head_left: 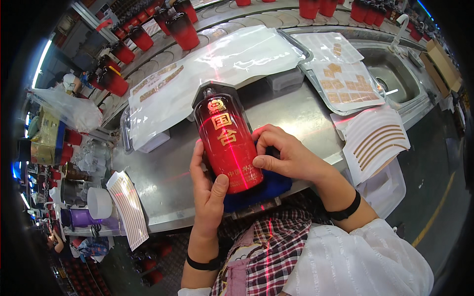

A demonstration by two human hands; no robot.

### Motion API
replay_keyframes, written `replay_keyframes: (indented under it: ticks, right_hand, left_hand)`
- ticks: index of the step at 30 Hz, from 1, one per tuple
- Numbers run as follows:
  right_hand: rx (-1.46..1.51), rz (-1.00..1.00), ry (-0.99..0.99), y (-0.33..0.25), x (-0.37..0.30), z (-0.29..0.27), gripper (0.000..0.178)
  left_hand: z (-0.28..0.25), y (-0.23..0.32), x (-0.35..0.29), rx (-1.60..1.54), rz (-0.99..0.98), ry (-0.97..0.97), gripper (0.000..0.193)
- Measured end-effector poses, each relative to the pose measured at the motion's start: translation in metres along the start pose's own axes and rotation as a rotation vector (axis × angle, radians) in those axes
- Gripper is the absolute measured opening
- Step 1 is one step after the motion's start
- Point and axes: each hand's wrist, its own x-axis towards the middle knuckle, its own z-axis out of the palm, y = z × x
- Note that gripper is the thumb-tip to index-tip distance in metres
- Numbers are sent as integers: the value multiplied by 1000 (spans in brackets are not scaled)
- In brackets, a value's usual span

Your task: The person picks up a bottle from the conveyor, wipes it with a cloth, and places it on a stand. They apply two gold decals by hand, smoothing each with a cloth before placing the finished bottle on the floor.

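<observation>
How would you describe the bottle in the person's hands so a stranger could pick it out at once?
Start at the steel bench beside the sink. At its near edge, a red bottle lies on a blue cloth, held by the left hand and right hand. Unlike the upright bottles on the belt behind, it lies flat, crossed by a red laser line.

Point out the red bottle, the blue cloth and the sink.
red bottle [228, 140], head view, middle of its front face.
blue cloth [269, 186], head view, bare part below the right hand.
sink [395, 74], head view, basin wall.
</observation>
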Motion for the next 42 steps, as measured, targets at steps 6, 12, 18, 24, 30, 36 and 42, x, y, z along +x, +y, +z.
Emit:
replay_keyframes:
  ticks: [6, 12, 18, 24, 30, 36, 42]
  right_hand:
    - [-17, -26, -4, 0, -1, -1, 36]
    - [-18, -16, -4, -1, 0, 0, 38]
    - [-30, -11, 1, -1, -1, 1, 39]
    - [-157, -129, 188, -1, -3, 1, 30]
    - [246, 55, 294, -38, -15, 13, 27]
    - [294, 154, 373, -17, -27, 18, 27]
    - [95, 263, 416, -17, -31, 16, 27]
  left_hand:
    - [3, 3, 1, -34, -6, -4, 75]
    - [1, 1, 0, -38, 5, -1, 76]
    - [3, 2, 0, -19, -16, 9, 79]
    - [4, 1, -1, 72, 11, 20, 78]
    - [8, 7, -1, 43, -25, 38, 79]
    - [5, 4, 1, 81, -22, 15, 79]
    - [12, 25, -18, 686, 293, 11, 62]
